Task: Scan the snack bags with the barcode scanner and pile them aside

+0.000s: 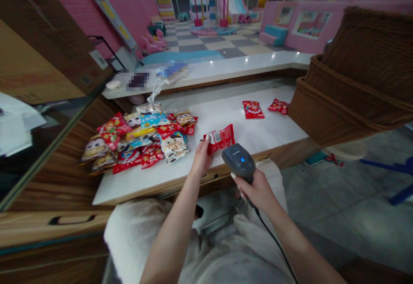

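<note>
Head view: left grip [201, 157] closed on a red snack packet [221, 138] over the white desk [226, 116]; right grip [254, 191] wrapped round a corded barcode scanner [238, 160] just beside it; heaped snack packets [138, 140] to the left.

At centre, the red snack packet [222, 138] is glossy, crinkled plastic film. The barcode scanner [238, 160] just right of it has a matt, dark grey plastic shell, and its cable [274, 243] looks smooth and rubbery. The counter top [226, 120] is smooth, pale and faintly shiny, above wood-grain laminate [64, 163] at left. Upper right, the basket [364, 73] is rough brown wicker.
</note>
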Demonstrator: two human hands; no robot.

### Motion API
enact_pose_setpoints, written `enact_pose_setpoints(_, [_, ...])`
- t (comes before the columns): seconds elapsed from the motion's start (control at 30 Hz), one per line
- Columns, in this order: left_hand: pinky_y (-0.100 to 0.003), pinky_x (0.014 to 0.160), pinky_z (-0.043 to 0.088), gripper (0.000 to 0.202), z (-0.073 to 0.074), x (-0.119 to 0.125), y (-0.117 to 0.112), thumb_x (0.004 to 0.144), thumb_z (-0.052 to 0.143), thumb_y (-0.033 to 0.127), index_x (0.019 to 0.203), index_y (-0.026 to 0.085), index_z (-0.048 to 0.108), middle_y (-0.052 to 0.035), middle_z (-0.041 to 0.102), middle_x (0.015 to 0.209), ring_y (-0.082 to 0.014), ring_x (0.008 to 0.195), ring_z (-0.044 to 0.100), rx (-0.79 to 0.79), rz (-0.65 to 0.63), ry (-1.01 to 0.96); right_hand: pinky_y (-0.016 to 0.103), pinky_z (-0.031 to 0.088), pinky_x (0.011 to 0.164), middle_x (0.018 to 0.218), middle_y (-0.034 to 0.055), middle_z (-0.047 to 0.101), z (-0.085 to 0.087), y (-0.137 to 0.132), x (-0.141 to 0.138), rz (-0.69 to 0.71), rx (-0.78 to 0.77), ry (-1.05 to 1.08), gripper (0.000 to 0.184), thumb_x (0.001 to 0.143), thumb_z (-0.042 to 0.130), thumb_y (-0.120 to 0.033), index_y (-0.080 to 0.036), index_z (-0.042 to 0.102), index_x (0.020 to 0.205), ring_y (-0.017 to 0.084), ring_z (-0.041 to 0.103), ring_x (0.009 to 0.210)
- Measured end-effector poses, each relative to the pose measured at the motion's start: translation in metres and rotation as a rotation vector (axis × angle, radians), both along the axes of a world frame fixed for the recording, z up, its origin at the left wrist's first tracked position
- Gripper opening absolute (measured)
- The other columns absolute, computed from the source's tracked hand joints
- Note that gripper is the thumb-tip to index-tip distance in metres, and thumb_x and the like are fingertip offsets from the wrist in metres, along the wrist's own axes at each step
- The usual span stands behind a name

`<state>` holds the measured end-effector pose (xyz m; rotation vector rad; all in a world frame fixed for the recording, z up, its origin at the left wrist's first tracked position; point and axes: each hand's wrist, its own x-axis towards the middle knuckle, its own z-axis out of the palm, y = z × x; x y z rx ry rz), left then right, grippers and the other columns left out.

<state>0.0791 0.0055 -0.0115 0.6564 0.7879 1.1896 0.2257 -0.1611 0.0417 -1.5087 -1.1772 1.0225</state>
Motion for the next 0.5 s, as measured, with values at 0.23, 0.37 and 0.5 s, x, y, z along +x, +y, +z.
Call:
enact_pose_setpoints(0.23, [-0.044,0.118,0.059,0.030,-0.0057,0.0015,0.0031,0.093,0.082,0.046,0.109,0.021,0.079,-0.0129,0.086,0.119,-0.0312,0.132,0.077,0.039,0.000,0.006,0.027,0.047,0.047,0.042,-0.0046,0.057,0.0059,-0.0015,0.0007,-0.006,-0.008,-0.012,0.026,0.084,0.072,-0.047,-0.028,0.059,0.071,0.018,0.059,0.038])
enact_pose_setpoints(0.37, [-0.044,0.117,0.060,0.037,-0.0013,0.0004,0.0015,0.089,0.088,0.051,0.108,0.020,0.080,-0.0119,0.087,0.114,-0.0321,0.130,0.078,0.017,-0.007,-0.016,0.027,0.047,0.046,0.042,-0.0045,0.058,0.0042,-0.0017,0.0007,-0.016,-0.028,0.010,0.026,0.082,0.073,-0.047,-0.027,0.060,0.072,0.018,0.058,0.037])
enact_pose_setpoints(0.5, [-0.044,0.116,0.061,0.036,0.0034,0.0012,0.0003,0.088,0.089,0.050,0.104,0.020,0.078,-0.0115,0.087,0.111,-0.0322,0.130,0.079,-0.023,0.008,-0.022,0.026,0.047,0.045,0.043,-0.0050,0.058,0.0024,-0.0022,-0.0002,-0.023,-0.033,0.044,0.027,0.082,0.075,-0.048,-0.027,0.061,0.073,0.017,0.058,0.037])
